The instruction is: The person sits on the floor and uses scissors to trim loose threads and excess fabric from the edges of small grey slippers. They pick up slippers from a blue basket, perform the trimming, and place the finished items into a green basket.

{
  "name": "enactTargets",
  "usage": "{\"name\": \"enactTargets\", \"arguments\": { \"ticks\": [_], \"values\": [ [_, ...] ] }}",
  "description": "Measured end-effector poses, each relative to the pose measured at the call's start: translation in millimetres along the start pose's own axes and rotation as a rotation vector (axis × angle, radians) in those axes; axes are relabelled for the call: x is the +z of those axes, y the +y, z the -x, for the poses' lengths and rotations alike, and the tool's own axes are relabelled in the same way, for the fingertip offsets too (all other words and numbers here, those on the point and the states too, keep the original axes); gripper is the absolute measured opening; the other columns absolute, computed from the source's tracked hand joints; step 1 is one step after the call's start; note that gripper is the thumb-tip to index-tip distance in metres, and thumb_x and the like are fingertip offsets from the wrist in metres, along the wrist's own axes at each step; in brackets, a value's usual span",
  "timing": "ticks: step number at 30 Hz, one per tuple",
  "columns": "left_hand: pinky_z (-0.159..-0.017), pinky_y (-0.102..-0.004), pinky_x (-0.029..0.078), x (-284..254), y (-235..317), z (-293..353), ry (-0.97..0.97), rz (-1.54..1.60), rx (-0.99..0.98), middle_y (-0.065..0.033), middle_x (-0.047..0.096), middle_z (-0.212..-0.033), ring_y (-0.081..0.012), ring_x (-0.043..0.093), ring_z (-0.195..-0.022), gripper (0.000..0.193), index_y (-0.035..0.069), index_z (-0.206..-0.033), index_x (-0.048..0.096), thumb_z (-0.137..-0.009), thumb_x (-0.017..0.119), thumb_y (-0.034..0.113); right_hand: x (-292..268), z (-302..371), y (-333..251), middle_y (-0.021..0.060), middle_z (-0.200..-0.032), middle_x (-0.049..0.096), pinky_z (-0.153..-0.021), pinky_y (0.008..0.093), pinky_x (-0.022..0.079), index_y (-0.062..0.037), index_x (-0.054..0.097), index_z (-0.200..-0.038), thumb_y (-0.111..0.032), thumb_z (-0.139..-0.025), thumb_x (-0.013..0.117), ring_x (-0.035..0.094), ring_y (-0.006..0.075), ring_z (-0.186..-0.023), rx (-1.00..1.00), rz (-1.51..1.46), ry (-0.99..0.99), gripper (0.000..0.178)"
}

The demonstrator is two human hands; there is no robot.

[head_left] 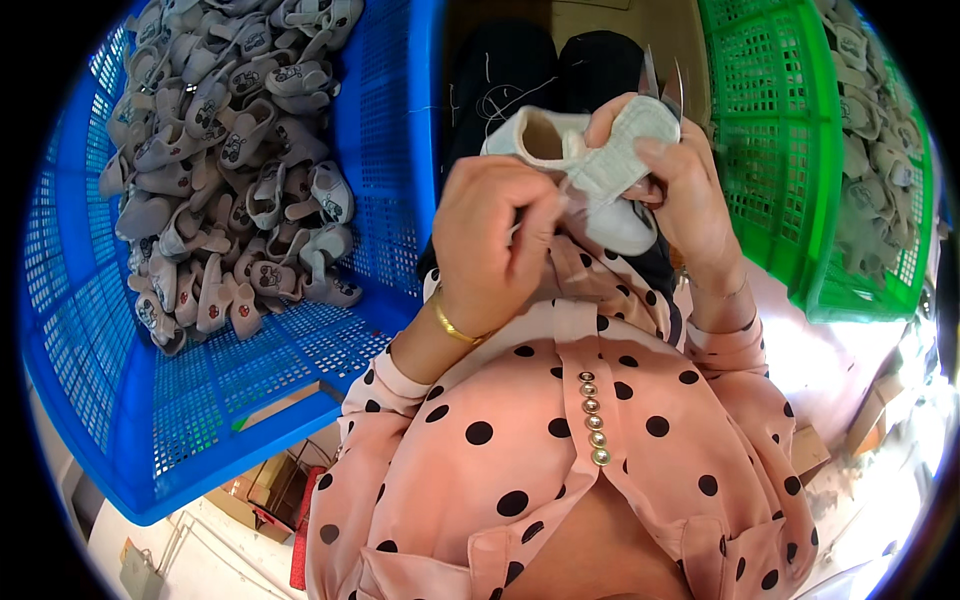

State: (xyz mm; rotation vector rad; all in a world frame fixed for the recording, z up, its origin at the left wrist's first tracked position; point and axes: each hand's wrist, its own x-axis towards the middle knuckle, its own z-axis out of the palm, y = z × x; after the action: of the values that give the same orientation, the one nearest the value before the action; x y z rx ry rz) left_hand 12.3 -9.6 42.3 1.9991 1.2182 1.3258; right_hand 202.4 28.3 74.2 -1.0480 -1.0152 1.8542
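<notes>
A small pale grey shoe (625, 228) is held up over my lap, its opening toward the left and its wide strap (632, 150) folded up. My right hand (692, 190) grips the shoe, thumb pressed on the strap. Two thin metal blades (667, 88), seemingly of scissors or snips, stick up past its fingers; their handles are hidden. My left hand (495, 230) is closed in a pinch beside the shoe, near the strap's lower end. What lies between its fingertips is blurred and too small to name.
On my left stands a big blue plastic basket (240, 440) heaped with small grey shoes (235, 140). A green basket (770, 130) on the right also contains pale shoes (868, 150). Loose white threads (495, 100) lie on my dark trousers. Cardboard (810, 455) shows at the lower right.
</notes>
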Motion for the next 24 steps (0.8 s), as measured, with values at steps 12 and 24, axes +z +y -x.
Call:
{"name": "enactTargets", "arguments": {
  "ticks": [12,24],
  "values": [
    [-0.077,-0.0289,0.052,25,7,31,-0.248,0.034,-0.291,-0.0114,0.063,-0.11,-0.0233,0.065,-0.088,0.029,0.005,-0.1,0.065,-0.075,0.079,0.007,-12,27,66,-0.0027,-0.075,0.051,-0.054,0.0161,0.035,-0.0049,0.06,-0.104,-0.039,-0.097,0.054,0.042,0.0012,-0.064,0.262,-0.026,0.164,0.035],
    [-0.075,-0.0274,0.051,52,1,25,-0.254,-0.075,-0.227,-0.0127,0.062,-0.118,-0.0188,0.063,-0.084,0.01,0.002,-0.092,0.064,-0.083,0.069,0.003,-25,26,80,-0.001,-0.068,0.052,-0.056,0.0191,0.04,-0.0021,0.056,-0.096,-0.036,-0.1,0.051,0.048,0.0043,-0.061,0.074,0.204,0.276,0.034]
  ]
}}
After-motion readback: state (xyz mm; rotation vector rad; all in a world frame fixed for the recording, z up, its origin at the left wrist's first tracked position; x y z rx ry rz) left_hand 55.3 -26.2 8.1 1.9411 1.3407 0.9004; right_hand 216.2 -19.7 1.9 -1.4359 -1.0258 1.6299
